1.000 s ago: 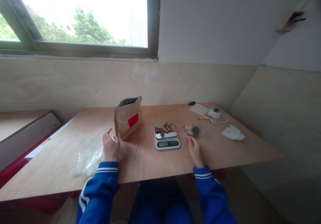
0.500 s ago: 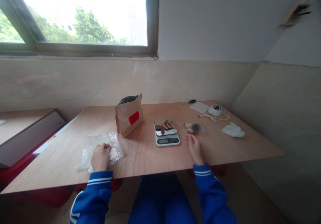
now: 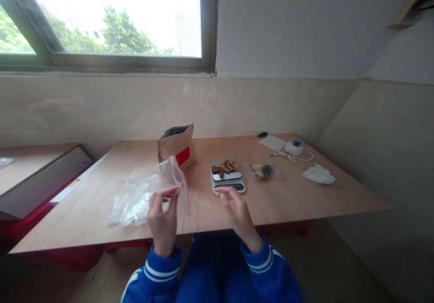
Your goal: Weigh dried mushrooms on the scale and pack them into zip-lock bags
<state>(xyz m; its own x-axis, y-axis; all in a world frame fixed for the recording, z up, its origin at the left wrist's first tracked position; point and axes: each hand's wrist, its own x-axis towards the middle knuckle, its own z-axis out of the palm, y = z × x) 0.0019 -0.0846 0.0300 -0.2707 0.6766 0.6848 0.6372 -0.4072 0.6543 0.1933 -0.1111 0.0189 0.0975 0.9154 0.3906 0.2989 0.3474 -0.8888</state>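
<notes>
Since half a second ago my left hand has lifted a clear plastic bag off the pile of bags and brought it toward the lower middle of the frame, and my right hand has drawn in from the right to meet it. My left hand stands upright, thumb and fingertips pinched on the bag's lower edge, so the bag rises above my knuckles. My right hand is open, fingers spread and slightly curled, holding nothing, just in front of the scale bearing brown pieces. Behind the bag stands a brown paper pouch; right of the scale lies a small filled packet on the table.
</notes>
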